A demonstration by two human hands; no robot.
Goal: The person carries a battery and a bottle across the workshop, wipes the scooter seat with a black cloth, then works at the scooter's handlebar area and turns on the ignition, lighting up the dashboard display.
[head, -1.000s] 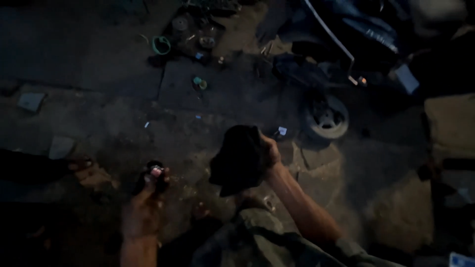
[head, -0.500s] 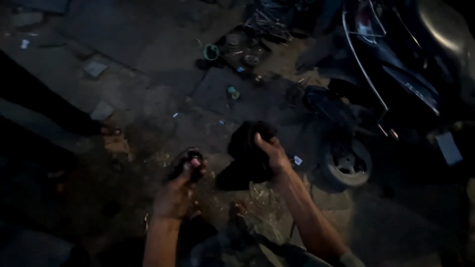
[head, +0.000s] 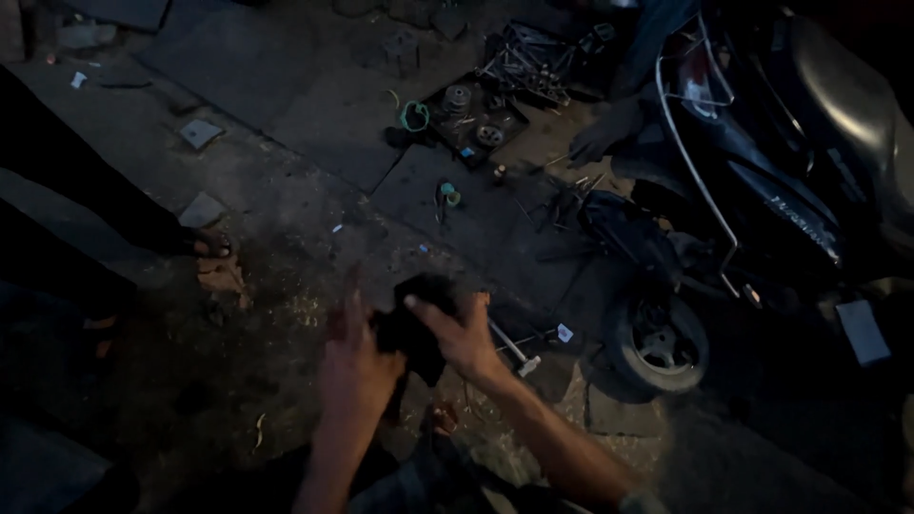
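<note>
Pretty dim here, so the dark rag (head: 411, 328) both hands meet on is just a black lump; left hand (head: 354, 366) presses it with fingers spread, right hand (head: 464, 335) grips it. Scooter (head: 762, 190) crowds the right, its top cut off, while bare pavement (head: 286, 114) lies open to the left.

Dark tones with small spots of green

A black cloth (head: 411, 328) sits between the hands; the scooter (head: 762, 190) is black, the wire loop (head: 414, 116) green, the paving slabs (head: 286, 105) grey, the scraps (head: 565, 332) white.
</note>
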